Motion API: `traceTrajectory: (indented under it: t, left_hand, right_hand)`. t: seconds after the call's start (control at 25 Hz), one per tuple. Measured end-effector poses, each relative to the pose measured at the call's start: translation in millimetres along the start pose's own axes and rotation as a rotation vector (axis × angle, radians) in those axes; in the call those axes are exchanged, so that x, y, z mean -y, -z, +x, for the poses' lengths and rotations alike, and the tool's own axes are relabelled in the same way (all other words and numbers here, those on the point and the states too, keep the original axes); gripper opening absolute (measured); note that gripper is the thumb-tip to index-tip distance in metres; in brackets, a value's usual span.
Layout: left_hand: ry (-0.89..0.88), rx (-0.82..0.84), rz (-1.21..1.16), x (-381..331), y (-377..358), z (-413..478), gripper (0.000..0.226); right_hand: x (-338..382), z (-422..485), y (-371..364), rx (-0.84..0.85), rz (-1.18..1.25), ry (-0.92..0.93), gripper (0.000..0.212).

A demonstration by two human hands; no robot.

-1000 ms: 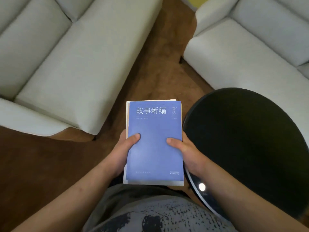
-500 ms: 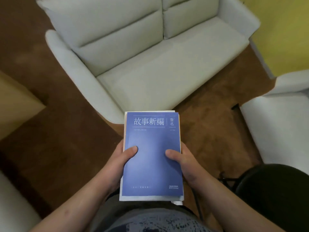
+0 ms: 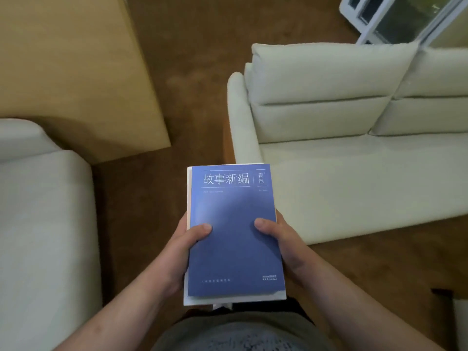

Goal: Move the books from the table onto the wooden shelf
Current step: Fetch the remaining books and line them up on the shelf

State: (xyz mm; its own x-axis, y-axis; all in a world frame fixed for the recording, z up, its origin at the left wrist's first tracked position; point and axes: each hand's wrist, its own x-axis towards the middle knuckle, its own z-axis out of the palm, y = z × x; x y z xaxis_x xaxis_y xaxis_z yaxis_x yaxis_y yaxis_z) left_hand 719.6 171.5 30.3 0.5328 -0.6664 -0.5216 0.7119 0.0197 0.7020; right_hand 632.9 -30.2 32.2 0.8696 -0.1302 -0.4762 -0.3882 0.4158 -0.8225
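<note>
Carrying a stack of books (image 3: 229, 300) at six o'clock of the view, close to the body and well off any table, blue book (image 3: 233, 239) on top. Gripped from both sides: left hand (image 3: 177, 249) at nine o'clock of the cover, right hand (image 3: 287, 247) at three, each thumb pressed flat on the blue cover, fingers hidden underneath. Looks like mid-carry, with nothing from this load shelved yet. Tan wooden panel (image 3: 71, 72) up at ten o'clock, possibly the shelf; cannot tell from here.

Now the risks. Not squared up: pale edges of lower books poking out at nine and six o'clock, so could fan apart or shed a bottom volume if either grip eases. Smooth-looking cover too; might slide toward twelve on a forward tilt. Narrow lane of brown carpet (image 3: 197, 84) between pale seat (image 3: 38, 224) at eight and sofa (image 3: 354, 186) at two; could clip an armrest with an elbow and jolt the lot. Best carried level, thumbs down firm.
</note>
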Motion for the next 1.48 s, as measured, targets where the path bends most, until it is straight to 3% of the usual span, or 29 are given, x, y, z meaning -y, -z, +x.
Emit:
traceTrajectory:
  t: [0.24,0.36,0.48,0.68,0.76,0.88,1.12,1.36,1.48]
  left_hand:
    - [-0.059,-0.053,-0.102,-52,39,42,0.063]
    - [-0.048,-0.117,-0.058,-89,56,87,0.069]
    - [-0.036,-0.172,0.004,-131,74,131,0.058]
    - [-0.024,-0.143,0.015,-210,108,195,0.085]
    - [-0.035,-0.149,-0.014,-237,116,212,0.077]
    - [-0.034,-0.173,-0.043,-282,131,250,0.061]
    - [0.046,-0.062,-0.041,-381,158,350,0.078]
    - [0.040,0.046,0.175,-464,141,447,0.092]
    - [0.044,0.074,0.218,-485,121,493,0.085]
  right_hand:
    - [31,83,-24,0.151,0.042,-0.045,0.073]
    - [52,144,-23,0.168,0.058,-0.069,0.078]
    - [75,205,-22,0.169,0.043,-0.077,0.079]
    - [123,306,-33,0.157,0.018,-0.096,0.083]
    - [144,333,-40,0.161,0.031,-0.099,0.082]
    - [176,379,-46,0.133,0.020,-0.085,0.080]
    - [245,474,-51,0.008,-0.008,-0.025,0.078]
    - [315,529,-30,-0.133,0.070,0.052,0.073]
    - [339,548,-4,-0.202,0.127,0.081,0.077]
